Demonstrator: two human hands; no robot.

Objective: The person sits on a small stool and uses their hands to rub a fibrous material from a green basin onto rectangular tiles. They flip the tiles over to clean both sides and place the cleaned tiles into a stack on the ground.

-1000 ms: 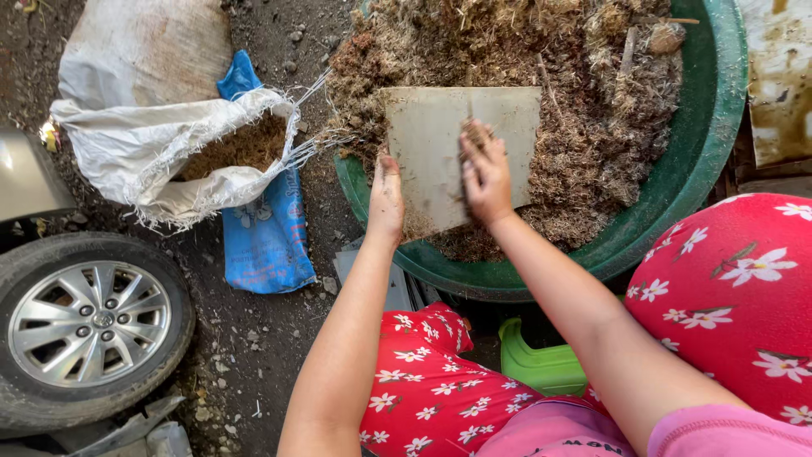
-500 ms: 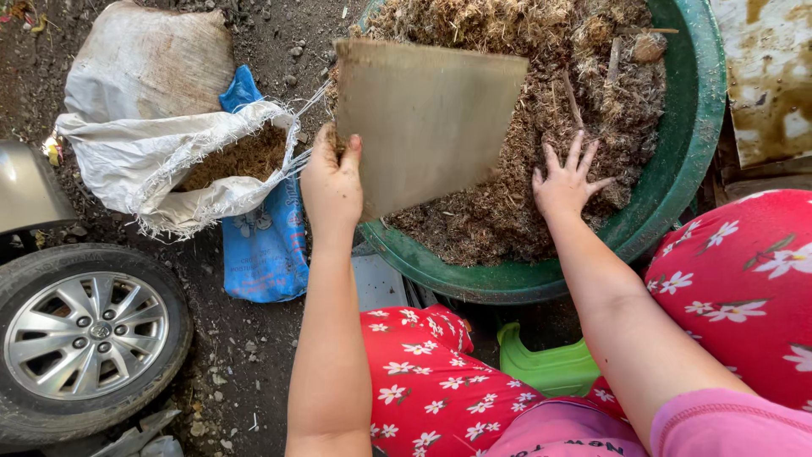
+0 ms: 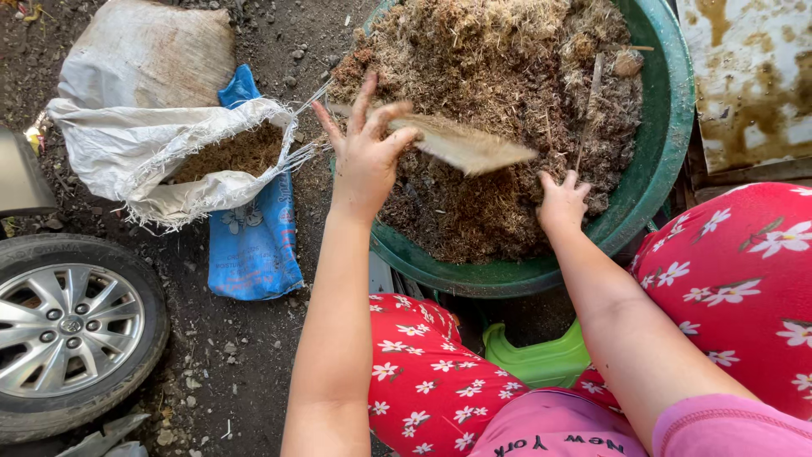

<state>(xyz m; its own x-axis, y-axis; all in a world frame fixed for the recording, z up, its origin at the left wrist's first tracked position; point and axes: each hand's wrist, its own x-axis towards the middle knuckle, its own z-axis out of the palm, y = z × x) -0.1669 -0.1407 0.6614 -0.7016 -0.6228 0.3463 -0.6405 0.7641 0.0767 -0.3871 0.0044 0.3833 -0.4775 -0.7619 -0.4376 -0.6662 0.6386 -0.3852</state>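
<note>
- A car wheel [image 3: 72, 328] with a silver hubcap sits at the lower left on dark, gravelly ground.
- Above it, a white woven sack [image 3: 161, 156] lies on its side with its mouth open toward the right; brown fibrous material shows inside.
- A second, closed white sack [image 3: 148, 52] with brownish stains lies behind it, toward the top left.
- A flat blue plastic bag [image 3: 254, 237] with pale printing lies under and below the open sack, a long rectangle running down the ground.
- The left hand [image 3: 365, 152] is raised over the near left rim of the tub, fingers spread wide; thumb and fingers pinch the left end of a flat board [image 3: 461, 144], which is tilted so that mostly its thin edge shows.
- The board hangs above the brown mix, its far end pointing right.
- A large round green tub [image 3: 668, 127] fills the upper middle, heaped with dry brown fibre and soil.
- The right hand [image 3: 562, 203] rests on the mix near the tub's front rim, fingers loosely curled down into it; whether it grips anything cannot be told.
- Red trousers with white flowers cover both knees below the tub.
- A bright green plastic thing [image 3: 537, 360] sits between the knees.
- A rusty white metal sheet [image 3: 753, 76] stands at the top right.
</note>
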